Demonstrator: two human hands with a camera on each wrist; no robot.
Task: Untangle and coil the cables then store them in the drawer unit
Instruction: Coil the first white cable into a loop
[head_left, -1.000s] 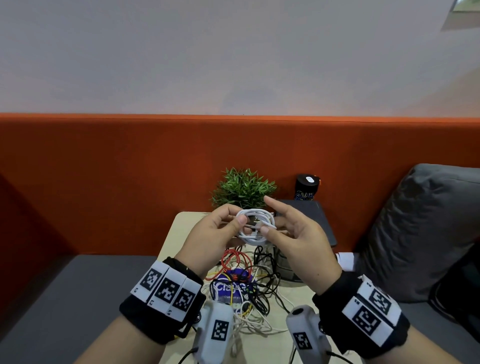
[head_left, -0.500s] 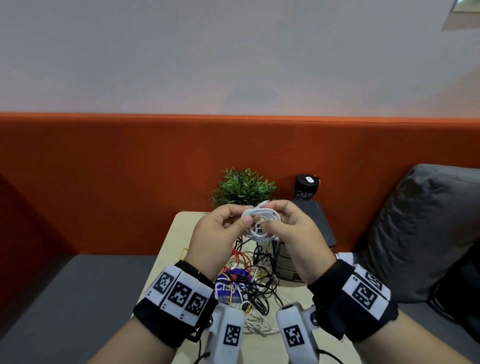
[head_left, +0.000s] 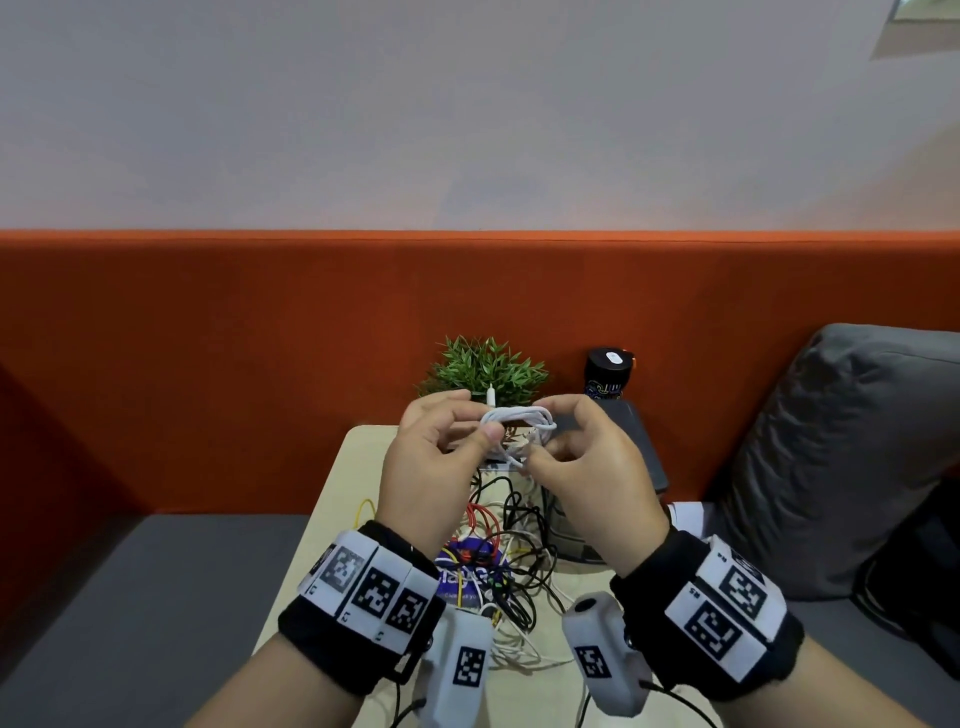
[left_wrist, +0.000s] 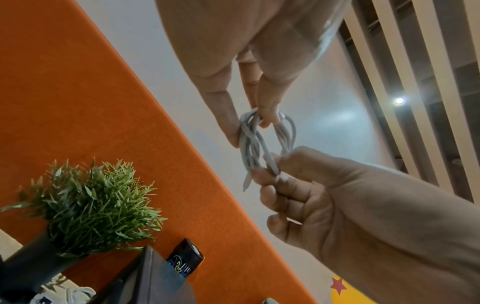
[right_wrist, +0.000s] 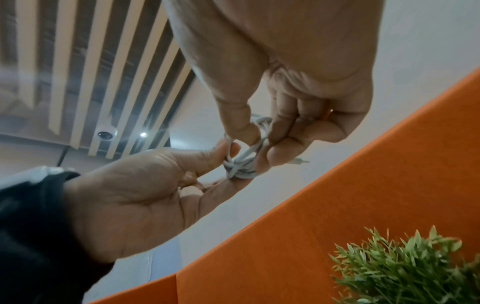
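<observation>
White cable coil (head_left: 519, 418) is held in the air between both hands, above the far end of the counter (head_left: 337, 499), in front of the plant (head_left: 485, 371). Left hand (head_left: 431, 467) pinches the coil's left end, thumb over the bundle, other fingers behind it. Right hand (head_left: 587, 467) has fingers curled, pinching the right end and what looks like the loose tail wrapped across the loops. The coil's long axis runs left-right, hand to hand; in the left wrist view the loops (left_wrist: 259, 142) are squeezed into a narrow oval with one strand crossing. One plug end (head_left: 491, 395) sticks up from the top of the coil, beyond the left hand's fingertips. The right hand is nearer the free tail, so the tuck probably falls to it, with the left as anchor. The remaining tangle of cables (head_left: 498, 561) lies on the counter below the wrists. The dark box (head_left: 639, 452) right of the hands may be the drawer unit; can't tell.
</observation>
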